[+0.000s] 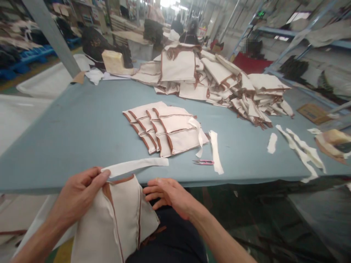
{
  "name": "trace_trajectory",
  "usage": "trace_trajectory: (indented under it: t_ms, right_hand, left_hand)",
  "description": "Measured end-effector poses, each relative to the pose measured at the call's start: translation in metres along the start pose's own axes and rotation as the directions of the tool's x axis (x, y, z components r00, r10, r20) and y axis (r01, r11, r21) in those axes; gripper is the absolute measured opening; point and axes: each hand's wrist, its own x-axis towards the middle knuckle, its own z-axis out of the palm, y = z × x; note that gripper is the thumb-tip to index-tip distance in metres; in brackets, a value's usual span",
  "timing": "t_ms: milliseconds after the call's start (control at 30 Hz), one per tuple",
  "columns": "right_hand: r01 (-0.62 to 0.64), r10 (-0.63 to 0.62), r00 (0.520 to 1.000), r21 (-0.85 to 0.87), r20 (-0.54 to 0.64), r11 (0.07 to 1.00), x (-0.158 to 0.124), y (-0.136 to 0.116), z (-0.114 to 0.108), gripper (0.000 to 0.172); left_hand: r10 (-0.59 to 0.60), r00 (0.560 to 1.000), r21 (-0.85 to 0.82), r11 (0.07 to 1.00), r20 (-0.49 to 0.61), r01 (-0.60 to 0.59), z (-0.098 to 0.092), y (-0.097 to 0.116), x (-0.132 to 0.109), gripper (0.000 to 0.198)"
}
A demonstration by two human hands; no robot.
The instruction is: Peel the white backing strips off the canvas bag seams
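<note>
My left hand is closed, pinching one end of a white fabric strip together with the top corner of a cream fabric piece with brown edging. The strip's far end extends to the right over the table edge. The cream piece hangs down over my lap. My right hand is beside its right edge, fingers stretched and apart, holding nothing that I can see. Just beyond lie overlapping cream pieces with brown trim and pink-handled thread snips.
A large heap of cream trimmed pieces covers the back of the blue-grey table. White strips lie near the snips, with more scraps at the right. A yellowish block stands back left. White bins are at the left.
</note>
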Motion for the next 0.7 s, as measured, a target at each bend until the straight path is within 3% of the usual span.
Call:
trace_trajectory:
  t_ms: [167, 300, 367, 467, 533, 700]
  right_hand:
    - [-0.015, 0.007, 0.999, 0.200, 0.040, 0.980, 0.027, 0.023, 0.048, 0.047]
    - [0.034, 0.007, 0.994, 0.370, -0.108, 0.928, 0.037, 0.038, 0.076, 0.053]
    - [0.067, 0.046, 0.976, 0.497, -0.212, 0.865, 0.041, 0.042, 0.086, 0.048]
    - [0.145, 0.133, 0.923, 0.646, -0.361, 0.749, 0.049, 0.040, 0.095, 0.028]
    - [0.187, 0.162, 0.893, 0.672, -0.420, 0.717, 0.055, 0.034, 0.097, 0.015]
    - [0.280, 0.170, 0.843, 0.687, -0.510, 0.671, 0.056, 0.010, 0.094, 0.015]
  left_hand:
    - [-0.011, 0.997, -0.170, 0.985, 0.082, 0.024, -0.006, 0.012, -0.039, 0.050]
    - [0.074, 0.990, -0.146, 0.988, 0.117, -0.057, -0.016, 0.002, -0.051, 0.050]
    - [0.082, 0.985, -0.147, 0.987, 0.153, -0.060, -0.021, -0.002, -0.055, 0.047]
    - [0.073, 0.978, -0.198, 0.980, 0.196, -0.034, -0.026, 0.001, -0.064, 0.041]
    - [0.045, 0.988, -0.227, 0.974, 0.149, -0.010, -0.026, 0.007, -0.072, 0.039]
    - [-0.002, 1.000, -0.255, 0.967, 0.027, 0.009, -0.023, 0.015, -0.089, 0.035]
